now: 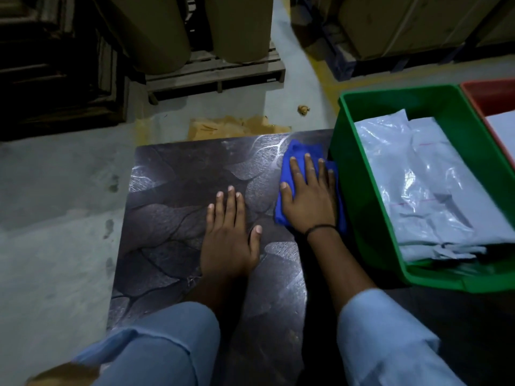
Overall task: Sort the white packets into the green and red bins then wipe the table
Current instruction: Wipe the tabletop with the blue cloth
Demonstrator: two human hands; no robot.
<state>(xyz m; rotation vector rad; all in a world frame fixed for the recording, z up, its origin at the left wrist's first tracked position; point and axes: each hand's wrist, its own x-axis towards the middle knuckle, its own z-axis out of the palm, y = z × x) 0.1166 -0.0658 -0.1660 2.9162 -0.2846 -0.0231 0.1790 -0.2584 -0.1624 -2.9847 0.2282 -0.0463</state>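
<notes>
Head view: one camera looks down over both forearms onto a dark, vein-patterned tabletop (172, 190).
Left hand (228, 235): lies palm down on the bare tabletop, fingers straight and close together, holding nothing.
Right hand (309, 199): rests flat on the blue cloth (301, 150) with fingers straight and slightly spread, pressing it to the tabletop rather than gripping it; a thin dark band (320, 227) circles the wrist.
Blue cloth: bunched near the far right of the tabletop, just beside the left wall of the green bin (359, 174).
White packets (423, 185): piled inside the green bin, glossy and overlapping.
Red bin (490, 98): stands right of the green bin, their rims touching, cut off by the frame edge; something pale and flat lies inside it.
Sleeves (167, 338): light blue, on both forearms.
Floor (55, 190): grey concrete, with a wooden pallet (214, 71) carrying large brown rolls (156, 32) beyond the tabletop.
</notes>
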